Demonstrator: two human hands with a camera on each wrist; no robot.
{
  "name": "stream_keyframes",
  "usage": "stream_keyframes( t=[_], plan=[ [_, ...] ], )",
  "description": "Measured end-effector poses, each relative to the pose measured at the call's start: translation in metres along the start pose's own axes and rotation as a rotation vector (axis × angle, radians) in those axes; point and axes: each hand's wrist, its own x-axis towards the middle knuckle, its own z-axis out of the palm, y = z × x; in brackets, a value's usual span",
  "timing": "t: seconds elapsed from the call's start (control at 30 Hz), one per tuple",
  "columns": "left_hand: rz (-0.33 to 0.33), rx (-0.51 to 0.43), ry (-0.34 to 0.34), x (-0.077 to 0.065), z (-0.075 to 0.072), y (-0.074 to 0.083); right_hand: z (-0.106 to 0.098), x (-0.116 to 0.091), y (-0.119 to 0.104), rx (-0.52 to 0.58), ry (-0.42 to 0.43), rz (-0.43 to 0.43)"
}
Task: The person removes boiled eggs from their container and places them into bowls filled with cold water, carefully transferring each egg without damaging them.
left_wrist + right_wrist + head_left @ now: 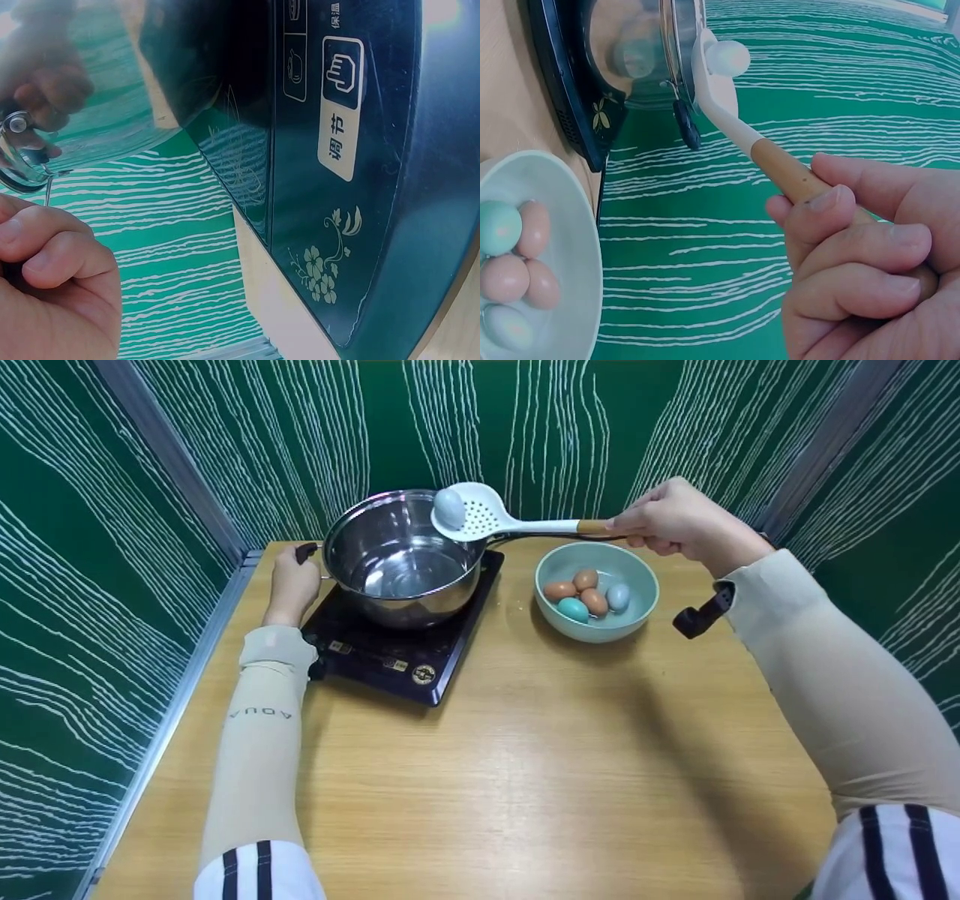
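My right hand [675, 519] grips the wooden handle [791, 171] of a white slotted spoon [487, 514]. One pale blue egg [450, 508] lies in the spoon's bowl, over the right rim of a steel pot [409, 607]. My left hand [292, 585] holds the pot's black-tipped side handle [306, 553], its fingers curled in the left wrist view. Clear liquid seems to cover the pot's bottom. To the right, a pale green bowl [596, 634] holds several brown eggs [595, 602], a turquoise egg [573, 610] and a light blue egg [618, 597].
Beneath the pot is a black induction cooker [382, 664] with printed markings. A dark cord [525, 536] runs behind the bowl. Green panels with white wavy lines [555, 427] enclose the wooden table [540, 780] at the back and sides.
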Motion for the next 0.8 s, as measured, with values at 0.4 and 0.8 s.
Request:
stream_keyframes(
  t=[0.4,0.8],
  plan=[
    [0.026,0.018,0.007,0.002,0.0,-0.003,-0.02,-0.016,0.011,0.002,0.055,0.018],
    [0.036,0.035,0.012,0.001,-0.001,0.0,-0.042,-0.031,0.028,0.036,0.086,0.042]
  ],
)
